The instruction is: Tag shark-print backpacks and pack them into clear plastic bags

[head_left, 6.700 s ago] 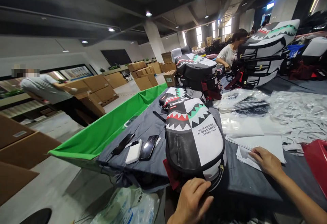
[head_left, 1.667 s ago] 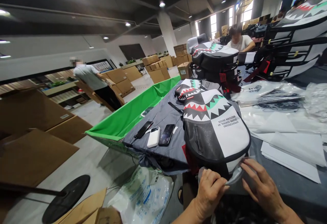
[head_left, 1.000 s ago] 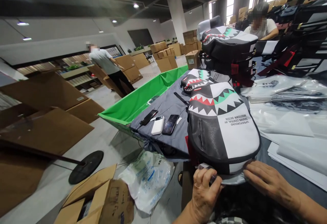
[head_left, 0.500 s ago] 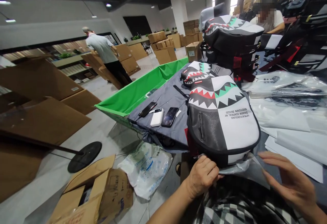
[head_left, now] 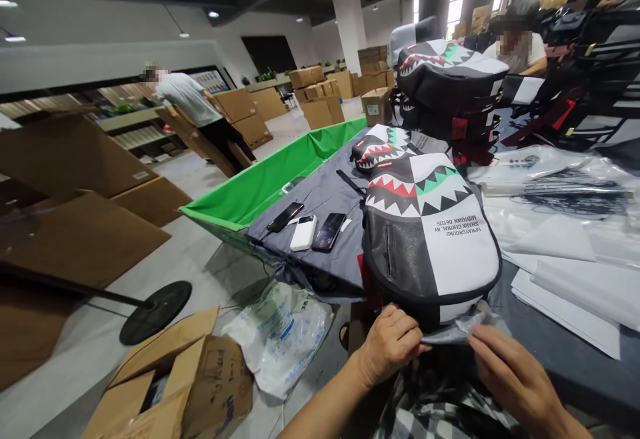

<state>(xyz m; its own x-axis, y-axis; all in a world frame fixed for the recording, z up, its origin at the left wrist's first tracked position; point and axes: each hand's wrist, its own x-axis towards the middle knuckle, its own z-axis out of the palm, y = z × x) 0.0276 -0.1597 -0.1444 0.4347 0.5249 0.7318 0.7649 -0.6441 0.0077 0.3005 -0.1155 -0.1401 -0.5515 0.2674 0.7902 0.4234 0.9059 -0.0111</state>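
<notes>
A black-and-white backpack (head_left: 440, 245) with a shark-mouth print lies in front of me on the table, its bottom end toward me. Along that end runs a clear plastic bag (head_left: 450, 334), crumpled at the backpack's lower right. My left hand (head_left: 393, 344) is closed on the plastic at the left of the edge, knuckles up. At the right, my right hand (head_left: 515, 369) pinches the same plastic, its fingers slightly blurred. How far the plastic reaches under the backpack is hidden.
Beyond lie a smaller shark-print bag (head_left: 383, 145) and stacked backpacks (head_left: 450, 79). Phones and a white power bank (head_left: 303, 233) sit left; plastic bags (head_left: 550, 192) and white sheets (head_left: 565, 312) right. An open carton (head_left: 215, 385) stands on the floor. Two people work farther off.
My right hand has moved left and closed on the plastic's edge; its fingers were spread before. My left hand keeps its hold. The person at far left has bent forward.
</notes>
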